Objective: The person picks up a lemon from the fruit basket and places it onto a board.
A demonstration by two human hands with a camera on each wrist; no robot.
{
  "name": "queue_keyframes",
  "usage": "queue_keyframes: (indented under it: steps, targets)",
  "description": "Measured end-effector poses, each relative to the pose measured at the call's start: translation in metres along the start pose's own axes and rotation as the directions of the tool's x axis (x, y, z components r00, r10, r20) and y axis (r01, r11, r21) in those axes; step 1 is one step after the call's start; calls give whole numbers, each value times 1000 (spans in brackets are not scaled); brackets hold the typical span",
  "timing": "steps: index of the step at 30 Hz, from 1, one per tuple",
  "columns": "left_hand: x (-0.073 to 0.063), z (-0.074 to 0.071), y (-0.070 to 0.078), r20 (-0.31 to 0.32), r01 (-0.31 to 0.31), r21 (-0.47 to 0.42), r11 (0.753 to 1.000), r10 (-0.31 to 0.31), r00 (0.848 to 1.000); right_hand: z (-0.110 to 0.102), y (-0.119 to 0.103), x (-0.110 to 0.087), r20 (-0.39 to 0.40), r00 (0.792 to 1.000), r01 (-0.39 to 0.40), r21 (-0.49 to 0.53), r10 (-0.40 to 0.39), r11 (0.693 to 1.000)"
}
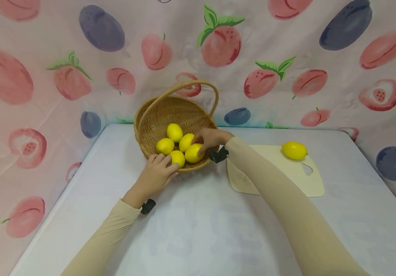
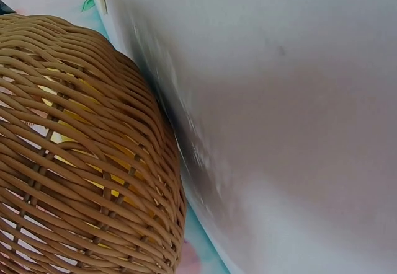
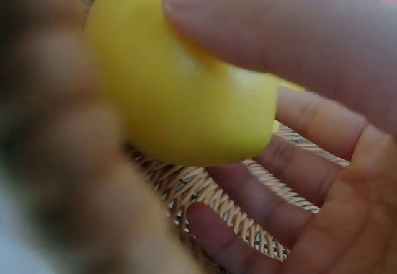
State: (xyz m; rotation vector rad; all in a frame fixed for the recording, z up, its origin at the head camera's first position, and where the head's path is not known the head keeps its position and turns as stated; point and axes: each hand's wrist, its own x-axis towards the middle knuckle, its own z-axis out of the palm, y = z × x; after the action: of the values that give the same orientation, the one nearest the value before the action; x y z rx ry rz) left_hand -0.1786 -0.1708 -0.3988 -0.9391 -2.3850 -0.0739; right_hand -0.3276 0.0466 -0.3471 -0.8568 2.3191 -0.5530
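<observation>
Leaning back, a wicker basket (image 1: 151,120) holds several yellow lemons (image 1: 174,132) in its lower part. My left hand (image 1: 154,172) grips the basket's front-left rim, fingers over the edge beside a lemon. In the left wrist view the woven outer wall (image 2: 80,144) fills the left side, yellow showing through its gaps. My right hand (image 1: 211,138) reaches in over the right rim and holds the rightmost lemon (image 1: 194,154). Seen from the right wrist, the thumb presses on this lemon (image 3: 167,94) and the other fingers curl beneath and behind it.
A cream cutting board (image 1: 310,184) with a handle hole lies right of the basket, partly under my right sleeve. Another lemon (image 1: 294,150) rests on its far right part. The basket's tall handle (image 1: 184,86) arches up before the fruit-patterned backdrop (image 1: 170,23).
</observation>
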Motion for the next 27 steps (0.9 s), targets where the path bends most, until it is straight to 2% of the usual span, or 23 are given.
queue_keyframes:
  steps: [5, 13, 19, 27]
  targets:
    - [-1, 0, 2, 0, -12, 3, 1000, 12, 1000, 3, 2, -2, -20, 1000, 8, 30, -7, 1000]
    - [-2, 0, 2, 4, -4, 2, 1000, 4, 1000, 5, 2, -3, -3, 999, 38, 66, -38, 997]
    - [-2, -1, 1, 1, -4, -3, 1000, 4, 1000, 6, 1, -3, -4, 1000, 26, 77, -25, 997]
    - [-2, -2, -1, 36, 34, -14, 999, -33, 999, 3, 1, -2, -60, 992, 114, 20, -113, 993]
